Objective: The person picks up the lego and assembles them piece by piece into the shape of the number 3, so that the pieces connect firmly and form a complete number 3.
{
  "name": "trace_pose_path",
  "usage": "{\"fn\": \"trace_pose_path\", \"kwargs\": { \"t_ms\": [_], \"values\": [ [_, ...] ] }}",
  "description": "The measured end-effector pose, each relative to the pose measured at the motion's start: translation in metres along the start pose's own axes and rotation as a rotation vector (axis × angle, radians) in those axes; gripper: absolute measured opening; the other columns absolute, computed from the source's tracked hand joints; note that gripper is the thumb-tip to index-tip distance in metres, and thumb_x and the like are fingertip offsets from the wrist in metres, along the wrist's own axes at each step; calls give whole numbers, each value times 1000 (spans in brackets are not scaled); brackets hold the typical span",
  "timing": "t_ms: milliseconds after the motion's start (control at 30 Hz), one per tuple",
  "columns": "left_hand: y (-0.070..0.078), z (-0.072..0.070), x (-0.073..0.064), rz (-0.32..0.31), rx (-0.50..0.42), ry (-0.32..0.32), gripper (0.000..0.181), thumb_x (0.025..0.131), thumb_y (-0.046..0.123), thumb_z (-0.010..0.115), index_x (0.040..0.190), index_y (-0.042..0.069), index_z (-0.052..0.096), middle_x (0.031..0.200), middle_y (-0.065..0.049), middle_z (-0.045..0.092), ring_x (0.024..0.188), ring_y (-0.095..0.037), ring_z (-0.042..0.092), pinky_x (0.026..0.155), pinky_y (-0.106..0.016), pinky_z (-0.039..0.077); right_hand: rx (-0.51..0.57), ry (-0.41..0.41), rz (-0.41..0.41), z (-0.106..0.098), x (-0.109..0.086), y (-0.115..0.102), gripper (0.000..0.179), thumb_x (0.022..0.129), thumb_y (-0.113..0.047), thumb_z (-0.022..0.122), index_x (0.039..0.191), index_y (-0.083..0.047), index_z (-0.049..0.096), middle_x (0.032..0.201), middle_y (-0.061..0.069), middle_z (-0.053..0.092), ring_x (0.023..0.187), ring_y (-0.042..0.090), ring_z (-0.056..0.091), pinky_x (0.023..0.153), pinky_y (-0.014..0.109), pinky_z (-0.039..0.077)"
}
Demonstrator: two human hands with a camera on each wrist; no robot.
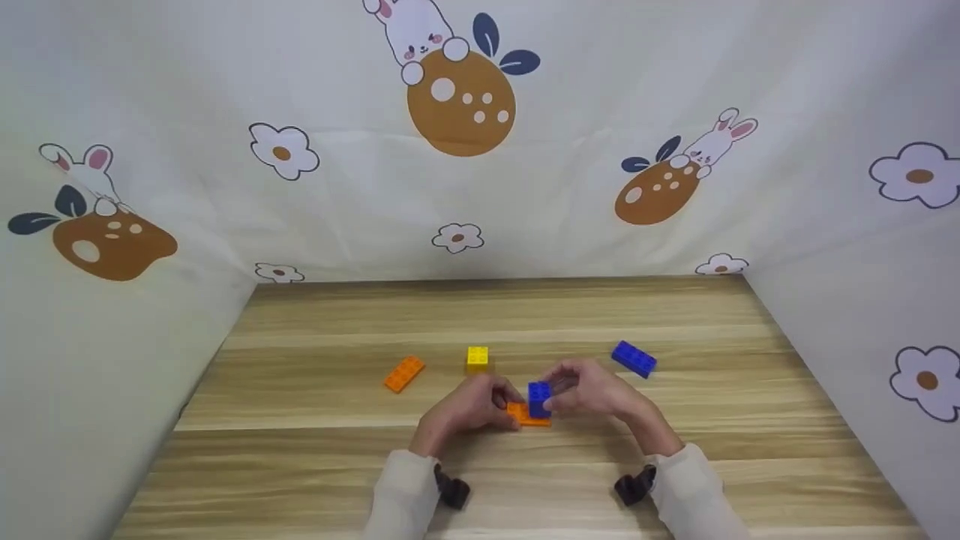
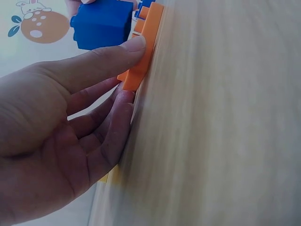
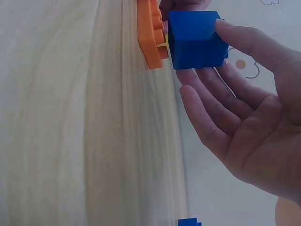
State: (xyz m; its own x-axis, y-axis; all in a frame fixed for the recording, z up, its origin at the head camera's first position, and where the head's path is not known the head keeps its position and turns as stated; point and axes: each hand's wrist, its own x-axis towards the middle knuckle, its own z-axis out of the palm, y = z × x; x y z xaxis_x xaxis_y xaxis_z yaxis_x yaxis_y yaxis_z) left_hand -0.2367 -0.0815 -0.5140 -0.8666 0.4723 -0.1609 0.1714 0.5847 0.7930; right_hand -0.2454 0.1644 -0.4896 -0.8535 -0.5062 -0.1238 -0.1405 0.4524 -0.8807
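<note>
Near the table's middle, my left hand (image 1: pixel 474 403) holds a thin orange building brick (image 1: pixel 534 422) down on the wood. Its thumb presses the side of that brick (image 2: pixel 149 35) in the left wrist view, and the fingers curl at its end. My right hand (image 1: pixel 598 388) pinches a square blue building brick (image 1: pixel 539 401) between thumb and fingers. The blue brick (image 3: pixel 196 41) hovers just over the orange brick's studs (image 3: pixel 159 36), with a narrow gap between them in the right wrist view. From the head view it overlaps the orange brick's right part.
Behind my left hand stands a yellow brick (image 1: pixel 478 359). A second thin orange brick (image 1: pixel 405 373) lies farther left, and a longer blue brick (image 1: pixel 634 358) lies behind my right hand. A printed curtain (image 1: pixel 360 202) hangs along the wooden table's (image 1: pixel 337 315) back and sides.
</note>
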Motion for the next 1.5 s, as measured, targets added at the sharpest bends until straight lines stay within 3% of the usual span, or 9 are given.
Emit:
{"fn": "trace_pose_path", "kwargs": {
  "t_ms": [167, 567, 733, 1100, 1500],
  "values": [
    [-1, 0, 0, -6, 4, 0, 30, 79, 19, 86, 106, 14, 75, 95, 3, 69, 84, -13, 57, 81, -29, 52, -28, -9, 32, 1, 0, -1, 38, 80, -14, 84, 113, -3, 68, 111, 15, 72, 103, 26, 69, 91, 41, 57],
    [1, 0, 4, 15, -27, 7, 29, 78, 16, 87, 105, 12, 76, 92, 1, 68, 82, -13, 57, 77, -27, 51, -55, 15, -22, 0, -3, 0, 29, 75, -8, 85, 97, -3, 66, 109, 16, 74, 98, 25, 71, 89, 41, 58],
    [1, 1, 2, -4, -18, 10, 28, 78, 15, 87, 103, 12, 76, 92, 1, 68, 80, -13, 56, 75, -26, 50, -52, 10, -43, 2, -4, 0, 29, 73, -6, 86, 95, -2, 68, 106, 16, 75, 94, 20, 71, 85, 34, 59],
    [0, 2, 4, 21, -22, 28, 29, 74, 13, 89, 101, 7, 77, 88, -2, 69, 76, -10, 55, 70, -23, 48, -39, 5, -61, 4, -2, -2, 29, 71, -5, 88, 92, 1, 70, 100, 16, 75, 84, 10, 67, 75, 18, 54],
    [3, 4, 3, -36, -32, 29, 29, 75, 12, 89, 101, 10, 76, 90, -1, 70, 80, -13, 57, 75, -28, 51, 2, 16, 30, 3, -3, -3, 32, 68, -4, 90, 93, 1, 70, 100, 12, 76, 81, 9, 65, 75, 21, 53]
  ]
}}
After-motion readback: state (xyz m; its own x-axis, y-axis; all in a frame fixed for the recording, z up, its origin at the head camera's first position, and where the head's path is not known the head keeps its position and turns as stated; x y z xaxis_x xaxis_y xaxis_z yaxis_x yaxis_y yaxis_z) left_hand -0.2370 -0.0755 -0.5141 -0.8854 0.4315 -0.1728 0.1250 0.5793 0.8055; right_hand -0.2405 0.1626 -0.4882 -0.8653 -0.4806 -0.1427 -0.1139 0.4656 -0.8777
